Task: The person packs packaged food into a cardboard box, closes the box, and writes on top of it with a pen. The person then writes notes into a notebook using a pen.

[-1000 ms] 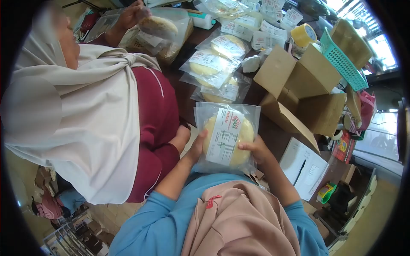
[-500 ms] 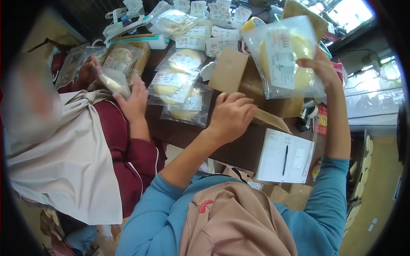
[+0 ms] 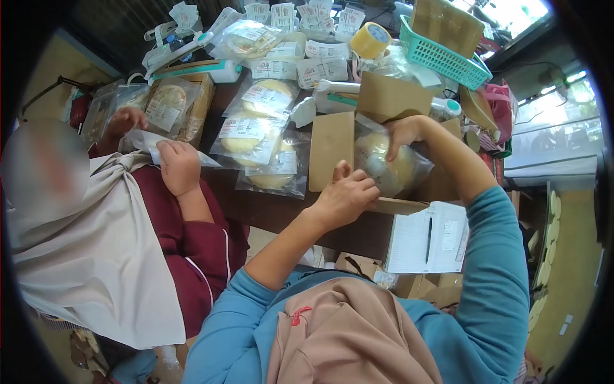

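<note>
An open cardboard box [image 3: 334, 150] stands on the table in front of me with its flaps spread. My left hand [image 3: 348, 195] is closed at its near left edge, fingers curled over the cardboard. Inside the opening lies a clear plastic bag [image 3: 377, 160] with round pale discs that look like pizza bases. My right hand [image 3: 404, 136] reaches over the box and grips this bag at its upper right, with fingers and thumb bent on the plastic. The lower part of the bag is hidden by the box wall and my left hand.
Several labelled bags of discs [image 3: 268, 134] lie left of the box. A notebook [image 3: 419, 237] with a pen [image 3: 430, 237] lies in front. Behind are yellow tape [image 3: 370, 40] and a green basket [image 3: 441, 57]. At left, a co-worker's hand [image 3: 179, 168] holds a plastic bag.
My right hand has lowered the bag of discs from above the box's right side into its opening. My left hand stays at the box edge. The co-worker's hands have shifted with their bag.
</note>
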The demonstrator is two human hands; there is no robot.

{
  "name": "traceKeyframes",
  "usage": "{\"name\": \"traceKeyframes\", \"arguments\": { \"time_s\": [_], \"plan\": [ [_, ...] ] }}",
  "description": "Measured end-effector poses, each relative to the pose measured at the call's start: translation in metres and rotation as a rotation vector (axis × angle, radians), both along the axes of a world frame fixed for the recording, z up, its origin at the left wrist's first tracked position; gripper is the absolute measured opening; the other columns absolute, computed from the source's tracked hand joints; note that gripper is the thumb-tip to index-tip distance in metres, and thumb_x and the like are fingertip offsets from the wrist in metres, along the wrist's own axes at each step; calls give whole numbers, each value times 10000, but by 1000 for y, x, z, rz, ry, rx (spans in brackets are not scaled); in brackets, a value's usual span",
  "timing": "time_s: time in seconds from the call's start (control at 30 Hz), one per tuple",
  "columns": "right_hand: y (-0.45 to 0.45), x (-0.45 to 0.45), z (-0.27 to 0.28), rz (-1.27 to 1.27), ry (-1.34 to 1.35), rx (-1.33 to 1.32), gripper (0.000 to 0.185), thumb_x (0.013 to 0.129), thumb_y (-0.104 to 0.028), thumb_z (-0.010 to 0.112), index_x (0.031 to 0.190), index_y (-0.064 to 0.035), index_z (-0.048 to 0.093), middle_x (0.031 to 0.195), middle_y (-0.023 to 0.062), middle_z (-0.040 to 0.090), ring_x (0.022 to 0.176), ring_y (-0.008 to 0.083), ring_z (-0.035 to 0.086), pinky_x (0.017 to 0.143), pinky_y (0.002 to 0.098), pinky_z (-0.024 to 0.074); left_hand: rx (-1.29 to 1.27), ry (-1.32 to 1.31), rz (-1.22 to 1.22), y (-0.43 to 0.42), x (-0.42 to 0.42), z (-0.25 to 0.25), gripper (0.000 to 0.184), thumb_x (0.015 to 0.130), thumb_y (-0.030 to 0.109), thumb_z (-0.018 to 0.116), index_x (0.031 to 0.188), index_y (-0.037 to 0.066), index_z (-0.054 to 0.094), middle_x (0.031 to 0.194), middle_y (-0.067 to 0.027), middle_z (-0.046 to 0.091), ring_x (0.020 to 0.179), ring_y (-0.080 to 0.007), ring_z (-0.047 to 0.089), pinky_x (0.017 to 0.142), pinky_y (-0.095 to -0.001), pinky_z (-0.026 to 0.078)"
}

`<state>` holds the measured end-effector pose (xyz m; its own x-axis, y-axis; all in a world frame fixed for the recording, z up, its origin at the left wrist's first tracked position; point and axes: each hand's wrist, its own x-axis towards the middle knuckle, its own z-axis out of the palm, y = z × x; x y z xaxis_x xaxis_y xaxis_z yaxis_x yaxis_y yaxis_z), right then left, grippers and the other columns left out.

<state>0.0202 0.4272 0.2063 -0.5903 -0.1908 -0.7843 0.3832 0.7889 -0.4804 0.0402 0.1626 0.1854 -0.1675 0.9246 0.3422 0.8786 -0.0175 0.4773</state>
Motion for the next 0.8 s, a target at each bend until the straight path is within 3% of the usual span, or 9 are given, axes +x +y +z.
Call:
{"name": "traceKeyframes", "arguments": {
  "time_s": [0.03,0.1,0.17,0.27,0.33,0.43,0.47,0.53,0.8],
  "plan": [
    [-14,-9,-9,332,60,383,660,621,-303,802,1143,31,575,1068,204,629,1021,277,589,891,370,447,-9,1,-5,-7,-4,3,102,783,232,647,855,168,611,837,37,564,923,-150,528,950,-469,228],
    [-46,-9,-8,442,77,681,719,618,-406,788,1147,30,571,1050,220,628,1014,340,590,880,397,461,-30,12,6,-16,-11,7,66,779,228,650,792,167,626,801,38,576,888,-148,535,949,-454,241],
    [-60,-1,-11,408,17,694,758,595,-454,789,1135,31,569,1068,207,622,1017,351,587,868,404,471,-18,-11,30,-17,-10,4,64,784,226,642,756,168,639,759,38,585,853,-146,547,948,-433,256],
    [-73,38,-54,372,60,584,608,664,-379,749,1094,19,587,1055,191,632,1006,345,598,843,403,488,-5,39,63,-17,-5,1,71,792,216,629,745,164,640,736,33,589,821,-149,556,938,-413,274],
    [-75,53,-93,-152,229,625,324,821,-220,558,1063,-16,628,1126,179,608,1040,297,595,850,425,485,21,-8,85,-16,-2,1,75,796,208,623,740,160,638,742,27,595,809,-154,560,925,-406,287],
    [-64,52,-94,-401,391,701,316,764,-122,571,1044,19,614,1017,248,624,995,355,605,850,427,490,45,-26,131,-19,-1,5,82,788,212,633,734,152,631,745,23,600,786,-164,561,916,-400,289],
    [-54,52,-88,-398,388,703,316,764,-122,571,1044,19,614,1017,248,624,995,355,605,850,427,490,47,-30,132,-18,-3,5,82,788,212,633,734,152,631,745,23,600,786,-164,561,916,-400,289],
    [-36,54,-70,84,152,667,241,771,-102,539,944,17,657,975,259,630,959,345,625,833,429,502,50,-61,129,-18,-2,3,91,782,223,644,733,147,632,736,18,602,782,-166,563,908,-396,293],
    [-27,81,-85,-275,323,825,237,836,-145,484,911,-26,674,1022,179,648,974,308,628,817,404,513,52,-63,71,-17,-3,4,96,780,212,655,720,142,631,727,15,604,780,-165,569,895,-397,302]
  ]
}}
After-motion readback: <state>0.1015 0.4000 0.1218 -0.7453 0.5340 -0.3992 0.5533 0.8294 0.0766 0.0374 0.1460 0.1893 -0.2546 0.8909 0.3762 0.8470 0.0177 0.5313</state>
